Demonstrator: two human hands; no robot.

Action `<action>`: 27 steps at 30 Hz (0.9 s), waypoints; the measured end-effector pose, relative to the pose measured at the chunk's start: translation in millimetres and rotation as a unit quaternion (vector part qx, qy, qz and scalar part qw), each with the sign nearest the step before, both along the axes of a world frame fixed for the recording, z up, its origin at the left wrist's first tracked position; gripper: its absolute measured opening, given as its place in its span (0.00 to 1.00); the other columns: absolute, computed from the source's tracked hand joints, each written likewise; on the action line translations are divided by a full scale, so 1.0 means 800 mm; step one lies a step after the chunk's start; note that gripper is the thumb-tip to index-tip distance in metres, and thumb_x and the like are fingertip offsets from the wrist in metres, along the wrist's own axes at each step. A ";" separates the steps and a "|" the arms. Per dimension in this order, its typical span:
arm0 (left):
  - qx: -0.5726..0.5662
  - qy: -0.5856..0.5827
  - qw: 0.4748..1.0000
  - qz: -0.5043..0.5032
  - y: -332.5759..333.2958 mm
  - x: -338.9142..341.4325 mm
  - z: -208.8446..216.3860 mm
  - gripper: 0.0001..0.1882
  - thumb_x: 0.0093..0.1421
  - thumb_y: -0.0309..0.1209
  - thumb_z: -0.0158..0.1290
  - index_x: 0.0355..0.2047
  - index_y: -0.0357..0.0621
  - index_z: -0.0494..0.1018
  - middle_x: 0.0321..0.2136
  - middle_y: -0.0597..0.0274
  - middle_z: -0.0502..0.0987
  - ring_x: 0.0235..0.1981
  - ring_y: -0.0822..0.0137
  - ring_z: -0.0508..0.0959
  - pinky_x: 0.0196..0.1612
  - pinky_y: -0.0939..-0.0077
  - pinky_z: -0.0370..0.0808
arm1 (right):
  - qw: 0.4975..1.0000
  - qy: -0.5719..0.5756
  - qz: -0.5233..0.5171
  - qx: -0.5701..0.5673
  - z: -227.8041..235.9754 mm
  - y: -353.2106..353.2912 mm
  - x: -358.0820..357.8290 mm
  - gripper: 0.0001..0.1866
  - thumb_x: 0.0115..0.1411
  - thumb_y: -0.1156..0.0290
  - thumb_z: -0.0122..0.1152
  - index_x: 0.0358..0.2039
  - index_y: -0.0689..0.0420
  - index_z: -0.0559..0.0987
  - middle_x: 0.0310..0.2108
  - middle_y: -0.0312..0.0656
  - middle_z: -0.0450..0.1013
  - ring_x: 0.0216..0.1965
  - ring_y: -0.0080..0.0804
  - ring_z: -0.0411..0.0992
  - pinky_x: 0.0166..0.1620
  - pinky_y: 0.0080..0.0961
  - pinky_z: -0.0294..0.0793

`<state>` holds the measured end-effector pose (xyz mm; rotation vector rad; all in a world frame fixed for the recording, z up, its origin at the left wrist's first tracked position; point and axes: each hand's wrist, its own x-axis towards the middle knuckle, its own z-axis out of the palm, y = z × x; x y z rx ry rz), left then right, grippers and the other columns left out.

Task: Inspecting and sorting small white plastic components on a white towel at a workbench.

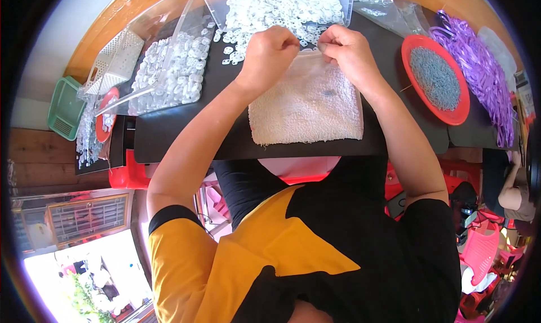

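Observation:
My left hand (270,50) and my right hand (345,51) meet at the far edge of a cream towel (307,106) spread on a black board (169,126). Both have their fingers pinched together on something small between them, probably one of the white plastic pieces; it is too small to make out. A heap of small white plastic rings (282,7) lies just beyond my hands. My forearms reach up from my black and yellow shirt.
A clear tray (169,69) of white pieces stands at the left, with a white basket (115,61) and green basket (65,109) beyond it. A red plate (459,112) of small grey parts sits right, next to purple ribbons (482,64). Another person (515,196) sits at far right.

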<state>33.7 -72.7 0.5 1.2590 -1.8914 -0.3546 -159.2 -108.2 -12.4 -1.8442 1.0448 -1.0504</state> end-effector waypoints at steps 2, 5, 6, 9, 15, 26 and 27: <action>-0.035 -0.035 0.999 0.000 -0.026 -0.009 -0.010 0.05 0.53 0.25 0.55 0.30 0.38 0.77 0.27 0.57 0.78 0.28 0.65 0.78 0.34 0.73 0.74 | 1.000 -0.009 0.005 -0.004 -0.004 -0.004 0.000 0.02 0.55 0.77 0.58 0.28 0.63 0.76 0.23 0.34 0.71 0.24 0.19 0.67 0.28 0.18 0.66; -0.015 -0.239 0.969 0.063 -0.047 -0.027 -0.017 0.08 0.55 0.33 0.53 0.29 0.41 0.77 0.34 0.52 0.77 0.37 0.50 0.77 0.40 0.58 0.74 | 1.000 -0.008 -0.012 0.013 -0.009 -0.011 -0.003 0.06 0.51 0.73 0.61 0.29 0.62 0.78 0.24 0.41 0.75 0.26 0.30 0.72 0.32 0.27 0.69; -0.016 -0.241 0.968 0.062 -0.051 -0.029 -0.018 0.08 0.55 0.33 0.53 0.29 0.41 0.77 0.34 0.52 0.77 0.37 0.50 0.77 0.40 0.58 0.74 | 1.000 -0.005 -0.009 0.023 -0.008 -0.011 -0.004 0.06 0.51 0.73 0.61 0.28 0.61 0.78 0.24 0.41 0.75 0.26 0.30 0.72 0.32 0.28 0.69; -0.004 -0.268 0.959 0.095 -0.056 -0.033 -0.024 0.08 0.55 0.33 0.53 0.30 0.42 0.76 0.35 0.53 0.76 0.38 0.52 0.77 0.41 0.60 0.74 | 1.000 0.003 -0.006 0.029 -0.002 -0.011 -0.006 0.06 0.51 0.73 0.62 0.28 0.61 0.78 0.23 0.42 0.75 0.26 0.31 0.71 0.32 0.28 0.69; 0.011 -0.283 0.954 0.101 -0.062 -0.029 -0.016 0.08 0.55 0.32 0.53 0.31 0.42 0.78 0.34 0.53 0.78 0.37 0.54 0.78 0.40 0.62 0.74 | 0.999 0.010 -0.011 0.028 0.002 -0.004 -0.004 0.05 0.52 0.74 0.60 0.27 0.62 0.77 0.22 0.38 0.72 0.25 0.26 0.69 0.31 0.25 0.68; 0.099 -0.215 0.971 0.032 -0.068 -0.007 -0.009 0.09 0.52 0.31 0.54 0.33 0.49 0.80 0.37 0.56 0.79 0.40 0.55 0.78 0.44 0.64 0.74 | 0.998 0.023 -0.015 0.064 0.009 0.001 -0.005 0.06 0.49 0.73 0.61 0.28 0.60 0.78 0.26 0.43 0.75 0.29 0.33 0.72 0.35 0.31 0.70; 0.099 -0.215 0.971 0.033 -0.066 -0.008 -0.009 0.09 0.52 0.31 0.54 0.33 0.49 0.80 0.37 0.56 0.79 0.40 0.55 0.78 0.44 0.64 0.74 | 0.999 0.024 -0.016 0.044 0.003 -0.002 -0.005 0.06 0.49 0.73 0.61 0.28 0.60 0.78 0.26 0.43 0.75 0.30 0.34 0.73 0.35 0.31 0.70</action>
